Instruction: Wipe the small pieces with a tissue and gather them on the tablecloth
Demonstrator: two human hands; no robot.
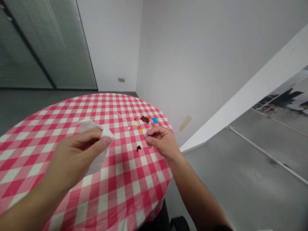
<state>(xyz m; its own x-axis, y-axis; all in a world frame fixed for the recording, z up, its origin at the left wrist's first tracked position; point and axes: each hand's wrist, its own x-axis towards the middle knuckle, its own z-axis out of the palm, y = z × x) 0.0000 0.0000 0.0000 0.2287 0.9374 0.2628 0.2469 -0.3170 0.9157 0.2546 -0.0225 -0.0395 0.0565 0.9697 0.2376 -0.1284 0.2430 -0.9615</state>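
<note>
Tissue (95,142) in left hand (74,157), right hand (162,142) over tablecloth (120,192)

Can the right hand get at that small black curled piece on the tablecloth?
Likely yes: the right hand hovers just beside the small black curled piece, with only bare red-and-white checked tablecloth between them. Its fingertips seem pinched on something tiny and blue, which may need setting down.

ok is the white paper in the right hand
No, the white paper is pinched in the left hand, while the right hand is apart from it, over the checked tablecloth.
</note>
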